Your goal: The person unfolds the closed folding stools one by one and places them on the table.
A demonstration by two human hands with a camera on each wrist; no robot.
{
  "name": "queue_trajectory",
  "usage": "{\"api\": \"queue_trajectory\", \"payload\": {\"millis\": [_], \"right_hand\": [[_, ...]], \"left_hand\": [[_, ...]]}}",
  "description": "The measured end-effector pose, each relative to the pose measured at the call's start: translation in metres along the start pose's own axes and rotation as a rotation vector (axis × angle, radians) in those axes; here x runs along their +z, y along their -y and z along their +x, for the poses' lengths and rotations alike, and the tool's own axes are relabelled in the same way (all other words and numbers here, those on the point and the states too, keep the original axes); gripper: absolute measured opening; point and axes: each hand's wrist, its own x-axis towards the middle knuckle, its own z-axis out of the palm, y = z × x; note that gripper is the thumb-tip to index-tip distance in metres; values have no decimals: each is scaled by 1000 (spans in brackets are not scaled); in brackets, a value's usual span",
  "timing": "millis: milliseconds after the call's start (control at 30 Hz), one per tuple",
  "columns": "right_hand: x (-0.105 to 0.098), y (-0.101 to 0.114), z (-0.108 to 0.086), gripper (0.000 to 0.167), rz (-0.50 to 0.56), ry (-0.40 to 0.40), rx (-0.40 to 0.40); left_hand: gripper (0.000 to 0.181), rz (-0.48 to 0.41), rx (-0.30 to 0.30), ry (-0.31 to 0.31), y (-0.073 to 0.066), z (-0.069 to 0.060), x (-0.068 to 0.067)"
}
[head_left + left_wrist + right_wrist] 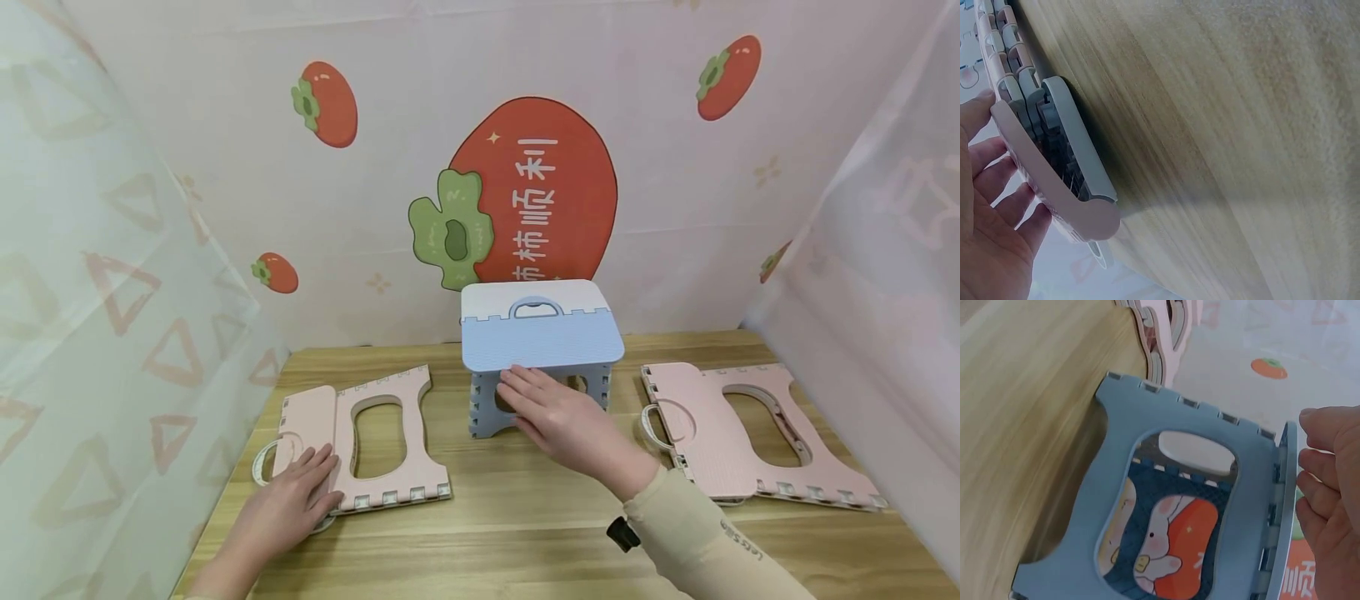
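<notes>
One blue stool (540, 340) stands up at 12 o'clock on the surface (495, 550). A pink stool (342, 442) lies folded flat at 9 o'clock, and another pink stool (716, 437) lies flat at 3 o'clock. The left hand (288, 504) rests on the 9 o'clock one, its grip apart, fingers loosely out. The right hand (566, 425) is at the blue stool's 6 o'clock edge, its grip apart too, fingers straight.

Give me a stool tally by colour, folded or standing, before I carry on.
Pink stools, folded flat: 2
Blue stool, standing open: 1
Total: 3
</notes>
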Motion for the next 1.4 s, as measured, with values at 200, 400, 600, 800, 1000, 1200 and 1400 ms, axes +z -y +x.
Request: {"api": "queue_trajectory", "payload": {"millis": [200,400,600,800,1000,1200,1400], "right_hand": [[11,12,4,52,42,23,-49],[25,21,6,52,30,105,-51],[38,29,5,52,41,217,-25],[51,43,10,51,69,325,-8],[64,57,15,54,101,380,-17],[74,68,21,56,78,414,-60],[83,80,26,57,78,455,-84]], "left_hand": [[60,-20,-1,20,2,-2,-2],[68,-47,-55,50,7,-7,-7],[67,-47,-60,41,16,-13,-10],[68,-59,-94,55,24,-20,-12],[66,-58,-117,48,27,-21,-12],[63,-71,-138,14,31,-21,-9],[63,-89,-186,32,40,-21,-6]]}}
